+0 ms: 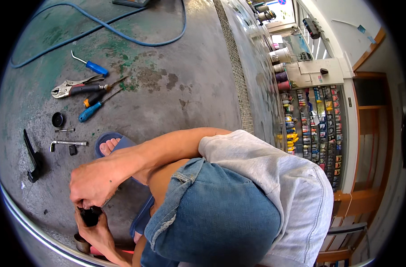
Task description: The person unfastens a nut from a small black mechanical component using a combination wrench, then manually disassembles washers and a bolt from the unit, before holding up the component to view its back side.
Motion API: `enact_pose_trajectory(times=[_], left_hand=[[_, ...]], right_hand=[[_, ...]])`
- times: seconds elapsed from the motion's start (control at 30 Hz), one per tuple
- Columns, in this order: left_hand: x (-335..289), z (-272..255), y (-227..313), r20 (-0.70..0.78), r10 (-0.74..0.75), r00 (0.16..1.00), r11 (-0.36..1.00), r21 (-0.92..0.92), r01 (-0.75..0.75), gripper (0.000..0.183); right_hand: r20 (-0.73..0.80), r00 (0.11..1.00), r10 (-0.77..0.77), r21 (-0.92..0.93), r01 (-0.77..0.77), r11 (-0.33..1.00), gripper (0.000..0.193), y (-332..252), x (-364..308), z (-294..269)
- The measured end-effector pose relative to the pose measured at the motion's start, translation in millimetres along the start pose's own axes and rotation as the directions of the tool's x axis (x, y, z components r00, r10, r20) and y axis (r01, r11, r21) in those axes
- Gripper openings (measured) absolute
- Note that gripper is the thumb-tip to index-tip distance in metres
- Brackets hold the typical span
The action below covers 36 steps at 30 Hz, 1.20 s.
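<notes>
My left hand (pixel 97 235) grips a small black hollow-looking part (pixel 91 216) between thumb and fingers; its exact kind is not clear. From above, my right hand (pixel 94 180) closes its curled fingers on the upper end of that part, its back facing up. On the floor beyond lie an L-shaped socket wrench (pixel 68 143), a small black block (pixel 73 151), a short metal rod (pixel 64 130) and a round black cap (pixel 57 119). A long black lever-like piece (pixel 32 155) rests at the left. A dull metal cup-shaped piece (pixel 81 244) sits below my left hand, partly hidden.
Locking pliers (pixel 76 87), a blue-handled hook pick (pixel 96 67), a blue screwdriver (pixel 90 111) and an orange-and-black one (pixel 92 99) lie farther up. A blue hose (pixel 118 33) loops there. A metal rail (pixel 38 232) curves along the lower left. My sandalled foot (pixel 108 144) is near my right wrist.
</notes>
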<state>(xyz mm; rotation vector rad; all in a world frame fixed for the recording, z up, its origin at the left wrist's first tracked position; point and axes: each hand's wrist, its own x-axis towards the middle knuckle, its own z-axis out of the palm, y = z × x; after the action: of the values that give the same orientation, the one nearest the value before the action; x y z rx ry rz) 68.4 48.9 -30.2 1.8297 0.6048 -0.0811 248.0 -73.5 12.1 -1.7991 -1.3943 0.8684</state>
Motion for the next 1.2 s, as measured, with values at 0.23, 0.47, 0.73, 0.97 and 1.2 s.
enact_pose_trajectory(times=[0.23,0.47,0.73,0.97,1.2], left_hand=[[-6,-13,2,-0.004,0.071,0.997,0.997,0.01,-0.071,0.06],[-32,-14,6,-0.077,0.023,0.997,1.0,-0.006,-0.024,0.068],[-53,-20,8,-0.194,-0.063,0.979,0.998,-0.027,0.059,0.072],[-55,-19,10,-0.236,-0.042,0.971,0.997,0.058,0.057,0.074],[-58,-26,23,-0.256,0.021,0.966,0.986,0.167,0.023,0.075]], right_hand=[[0.073,0.995,0.061,-0.132,-0.052,0.99,0.02,-23,7,1],[0.131,0.991,-0.015,-0.107,0.029,0.994,0.018,-34,8,8],[0.192,0.971,-0.145,-0.128,0.172,0.977,0.017,-44,23,24],[0.169,0.981,-0.094,-0.063,0.106,0.992,0.014,-54,19,15],[0.204,0.972,-0.114,-0.105,0.138,0.985,0.017,-58,23,12]])
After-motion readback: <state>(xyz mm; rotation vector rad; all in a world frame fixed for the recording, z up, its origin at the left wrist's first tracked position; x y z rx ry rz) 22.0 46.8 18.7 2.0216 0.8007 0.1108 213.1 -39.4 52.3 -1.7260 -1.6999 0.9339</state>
